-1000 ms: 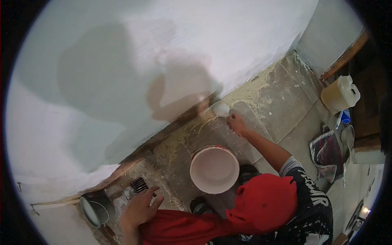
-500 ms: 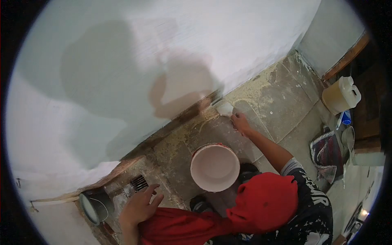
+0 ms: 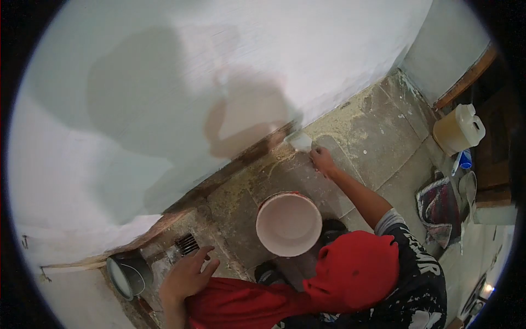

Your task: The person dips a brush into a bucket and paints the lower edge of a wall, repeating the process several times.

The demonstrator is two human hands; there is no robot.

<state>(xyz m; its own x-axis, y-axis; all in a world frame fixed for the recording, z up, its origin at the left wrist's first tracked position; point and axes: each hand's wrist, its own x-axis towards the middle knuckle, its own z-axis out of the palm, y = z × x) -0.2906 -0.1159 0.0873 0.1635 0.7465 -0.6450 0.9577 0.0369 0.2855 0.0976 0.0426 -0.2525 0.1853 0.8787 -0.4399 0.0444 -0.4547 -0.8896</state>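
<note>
My right hand (image 3: 323,160) is closed on the end of a wide, flat white paintbrush (image 3: 298,141), at the foot of the wall. The brush's far edge meets the line where the wall (image 3: 350,55) joins the floor; its grip is hidden in my fingers. My left hand (image 3: 189,274) is held out above red clothing (image 3: 356,268), its fingers apart and holding nothing. Between my hands on the floor stands a round bucket (image 3: 289,225), pale inside, with reddish marks on its rim.
A dark bucket with a wire handle (image 3: 129,277) leans at lower left near a floor drain (image 3: 186,244). A yellowish jerrycan (image 3: 459,130), a blue item (image 3: 466,159) and a paint-stained mat (image 3: 438,208) lie to the right. Yellowish residue (image 3: 350,115) marks the floor tiles.
My right hand and the brush have shifted very slightly up towards the wall. My left hand and the round bucket stay where they were.
</note>
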